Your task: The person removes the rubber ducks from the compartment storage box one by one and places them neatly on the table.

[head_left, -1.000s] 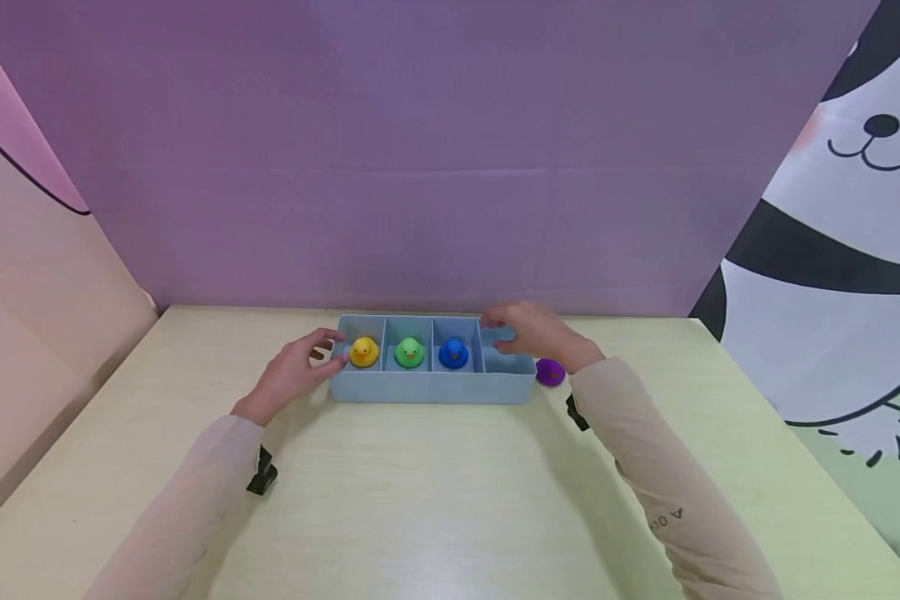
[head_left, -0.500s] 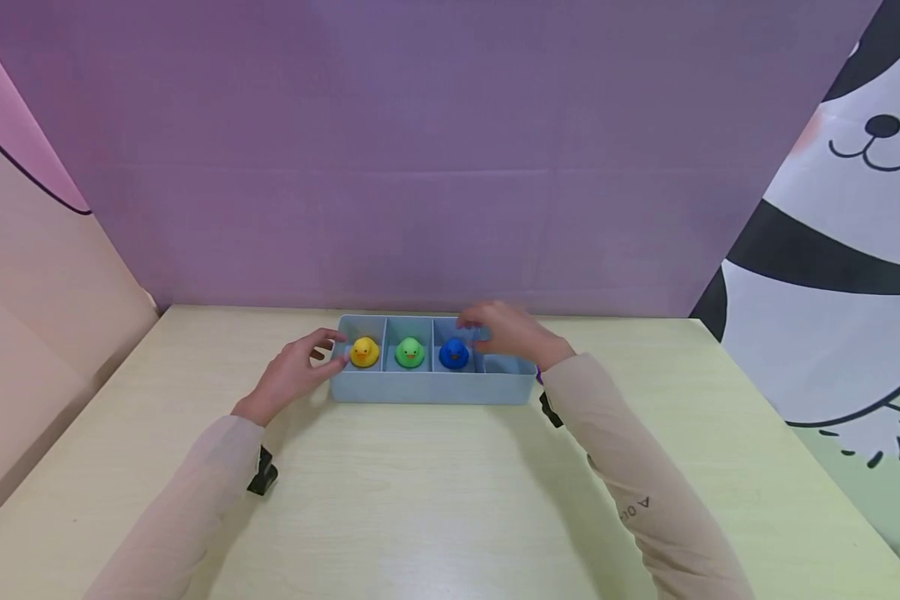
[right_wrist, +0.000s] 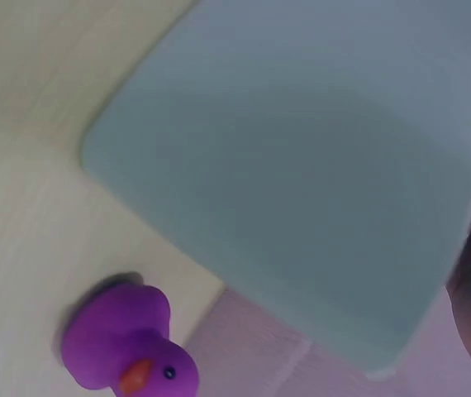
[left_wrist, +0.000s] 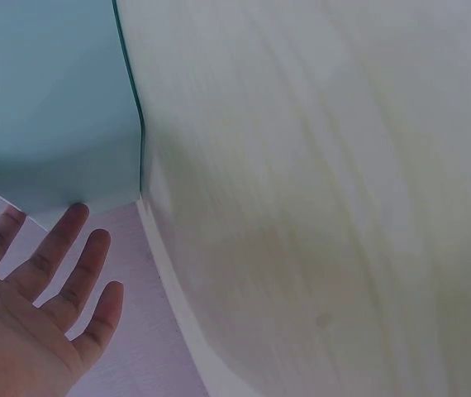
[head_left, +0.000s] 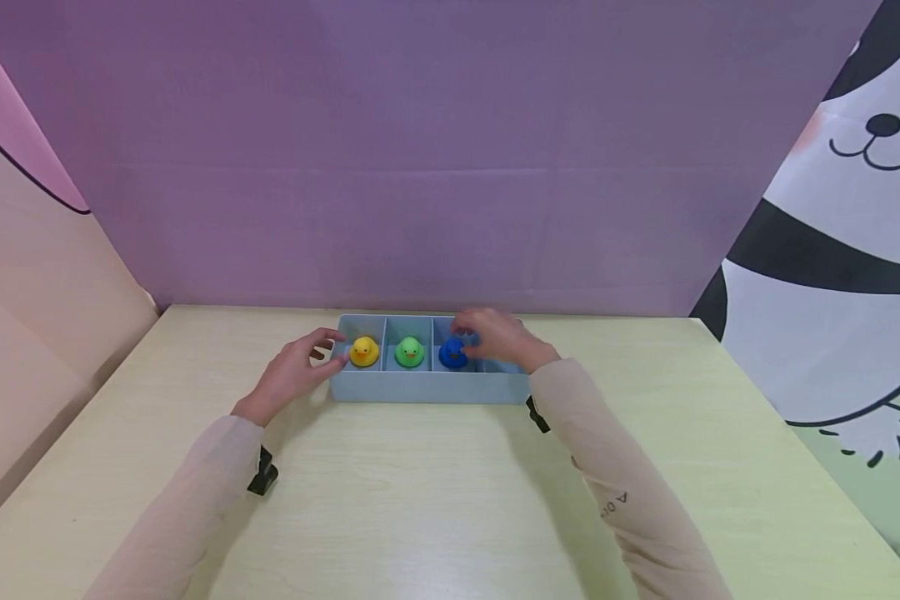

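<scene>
Blue duck (head_left: 452, 353) | small, glossy, third tray (head_left: 427, 388) slot | right hand (head_left: 497, 337) pinching it | left hand (head_left: 291, 372) relaxed

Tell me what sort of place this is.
Probably a staged tabletop set for a sorting activity, not a lived-in room. A pale wooden table is screened by a plain purple backdrop and a cartoon panda cloth, and it bears only a blue divided tray with toy ducks.

Long beige sleeves (head_left: 630, 500) are worn; small dark lettering is printed on the right one, and black straps (head_left: 262, 475) are fastened at both wrists.
</scene>
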`<state>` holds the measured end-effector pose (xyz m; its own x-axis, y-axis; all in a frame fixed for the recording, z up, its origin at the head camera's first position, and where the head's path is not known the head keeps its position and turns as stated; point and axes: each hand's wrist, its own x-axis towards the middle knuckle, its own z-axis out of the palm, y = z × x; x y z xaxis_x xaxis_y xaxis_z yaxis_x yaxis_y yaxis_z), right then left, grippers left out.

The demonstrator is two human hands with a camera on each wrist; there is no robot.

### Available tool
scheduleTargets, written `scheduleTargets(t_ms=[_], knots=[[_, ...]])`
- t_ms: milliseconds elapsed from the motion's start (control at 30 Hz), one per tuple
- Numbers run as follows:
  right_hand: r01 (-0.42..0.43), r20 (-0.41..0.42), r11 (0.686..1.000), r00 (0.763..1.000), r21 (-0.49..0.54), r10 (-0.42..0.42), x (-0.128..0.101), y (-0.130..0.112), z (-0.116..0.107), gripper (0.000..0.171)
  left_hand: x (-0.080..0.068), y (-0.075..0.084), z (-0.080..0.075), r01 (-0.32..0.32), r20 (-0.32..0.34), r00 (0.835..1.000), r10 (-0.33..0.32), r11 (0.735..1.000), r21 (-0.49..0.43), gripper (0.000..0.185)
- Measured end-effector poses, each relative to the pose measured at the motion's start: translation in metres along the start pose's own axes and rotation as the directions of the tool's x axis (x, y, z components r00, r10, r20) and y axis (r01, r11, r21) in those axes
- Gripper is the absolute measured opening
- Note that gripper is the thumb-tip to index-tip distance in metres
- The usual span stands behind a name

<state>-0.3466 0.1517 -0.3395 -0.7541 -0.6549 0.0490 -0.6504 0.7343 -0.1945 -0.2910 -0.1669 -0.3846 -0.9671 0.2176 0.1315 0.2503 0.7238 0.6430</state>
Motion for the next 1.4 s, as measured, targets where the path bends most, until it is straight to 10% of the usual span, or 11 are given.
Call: scheduleTargets(t_ms=[1400], knots=[[-0.049,0.111,0.998,0.992,-0.039,0.053,0.013,-0.006,0.01,0.029,0.001,-0.004,0.0,-0.003,-0.003,1.0,0.003,1.0,0.006,0.043]])
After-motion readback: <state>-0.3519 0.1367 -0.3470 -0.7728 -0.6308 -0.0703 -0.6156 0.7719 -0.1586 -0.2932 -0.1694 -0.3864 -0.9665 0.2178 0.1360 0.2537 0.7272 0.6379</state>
